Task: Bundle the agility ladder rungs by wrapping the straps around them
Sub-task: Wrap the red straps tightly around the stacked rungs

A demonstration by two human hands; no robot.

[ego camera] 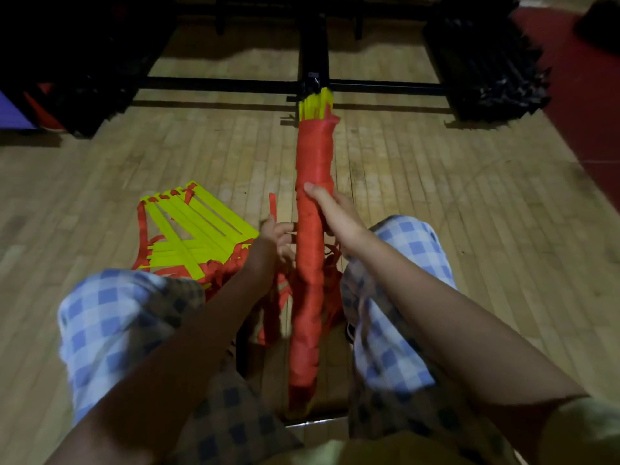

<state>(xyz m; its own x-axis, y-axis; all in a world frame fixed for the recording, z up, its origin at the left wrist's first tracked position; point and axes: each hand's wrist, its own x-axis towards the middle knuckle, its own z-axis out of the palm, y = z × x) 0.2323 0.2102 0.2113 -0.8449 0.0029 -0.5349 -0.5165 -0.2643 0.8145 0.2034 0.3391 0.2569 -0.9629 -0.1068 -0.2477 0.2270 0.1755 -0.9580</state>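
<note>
Person seated, checked trousers [110, 317], strap-wrapped rung bundle [310, 250] upright between knees, right hand [335, 213] curled around its middle, left hand [276, 234] pinching loose orange strap [272, 204] beside it, unwrapped yellow rungs [191, 229] on wooden floor [436, 182] to the left.

Dim, perhaps front-lit, blurry, edge-warped

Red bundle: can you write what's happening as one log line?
right hand grips wrapped bundle | left hand holds strap end | loose rungs on floor

yellow rung bundle [310, 263] wrapped in red strap [272, 203], lengthwise between knees.
</note>
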